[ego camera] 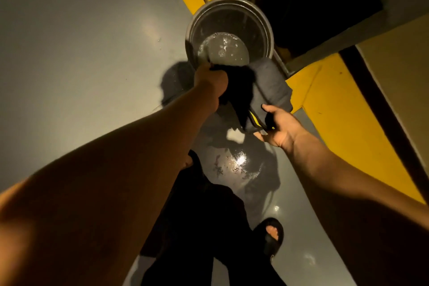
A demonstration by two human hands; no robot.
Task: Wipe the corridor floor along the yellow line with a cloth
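A dark grey cloth [267,90] with a small yellow mark hangs in the air just in front of a bucket [260,14]. My left hand [211,81] grips its upper left end. My right hand [278,126] holds its lower right edge from below, thumb on top. The bucket stands on the grey corridor floor [81,42] and holds murky water low inside. A broad yellow line [343,114] runs diagonally on the floor to the right of the cloth and behind the bucket.
A wet, shiny patch [239,162] lies on the floor under the cloth. My dark trouser legs and a black sandal [271,237] are below. A dark doorway [313,7] and a wall edge border the yellow line on the right.
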